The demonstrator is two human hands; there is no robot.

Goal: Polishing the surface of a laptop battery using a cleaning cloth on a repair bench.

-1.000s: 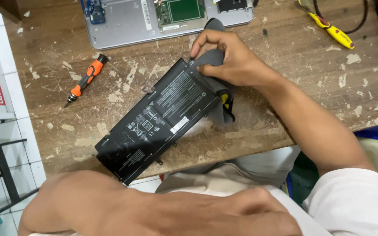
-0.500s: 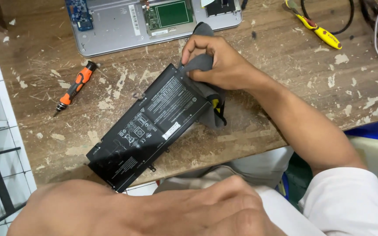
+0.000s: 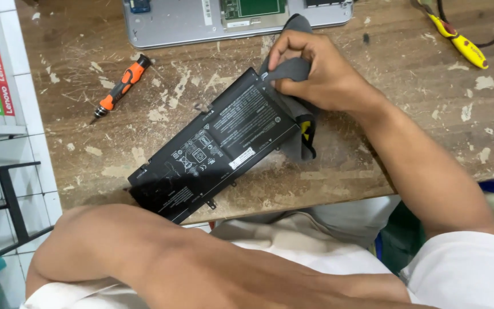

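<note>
Right hand (image 3: pixel 321 71) reaches in from the lower right, forearm crossing the surface (image 3: pixel 430 114) edge, wrist bent slightly down. Fingers curled and pinched shut on a grey cloth (image 3: pixel 293 68), pressing it against the upper corner of the battery pack (image 3: pixel 218 143). More of the cloth trails out under the hand, beside the pack's right edge, with a small yellow patch showing on it.

Left hand not visible. Only the left forearm and elbow show, folded across the bottom of the view, close to the body; grip cannot be told.

Battery pack: flat, black, long rectangle, lying diagonally on the worn wooden surface, lower end at the near edge, upper end under the cloth. Top face carries white printed labels and symbols; small mounting tabs stick out along the sides.

Around it: an orange-and-black screwdriver (image 3: pixel 118 88) lies to the left, well apart from the pack. An opened silver laptop base (image 3: pixel 201 23) with a green board sits at the far edge, just beyond the right hand. A yellow-handled tool (image 3: pixel 458 43) lies at the upper right.
</note>
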